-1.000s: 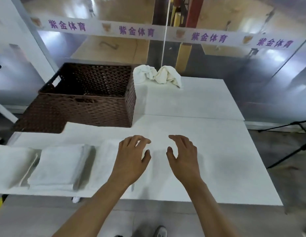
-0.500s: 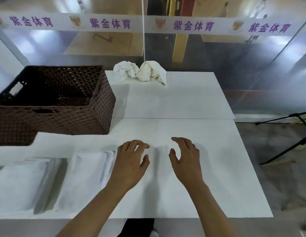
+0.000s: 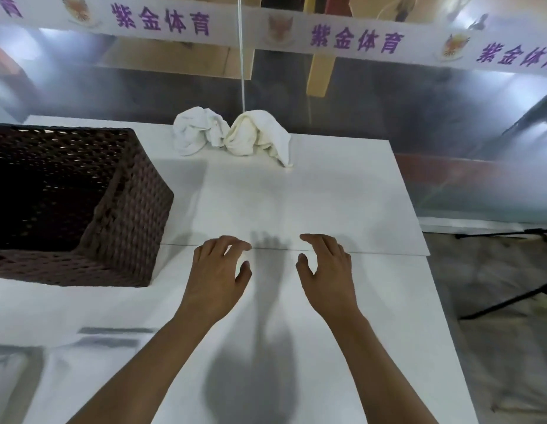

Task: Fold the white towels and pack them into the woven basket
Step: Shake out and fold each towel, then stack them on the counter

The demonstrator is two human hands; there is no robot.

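Hovering left hand (image 3: pixel 215 278) and right hand (image 3: pixel 329 275) over table (image 3: pixel 342 209) — fingers loosely spread, gripping nothing; crumpled white towels (image 3: pixel 229 136) lying well beyond fingertips, woven basket (image 3: pixel 82 203) sitting left.

2 hands (image 3: pixel 217 276) (image 3: pixel 329 275) empty, 2 towels (image 3: pixel 232 137) far edge

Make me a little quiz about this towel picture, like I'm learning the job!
1. True or false: the left hand holds a towel.
2. How many crumpled towels lie at the table's far edge?
3. The basket sits on which side of the hands: A left, B right?

Key: 1 false, both hands are open, the right hand too; 2 two, touching each other; 3 A.
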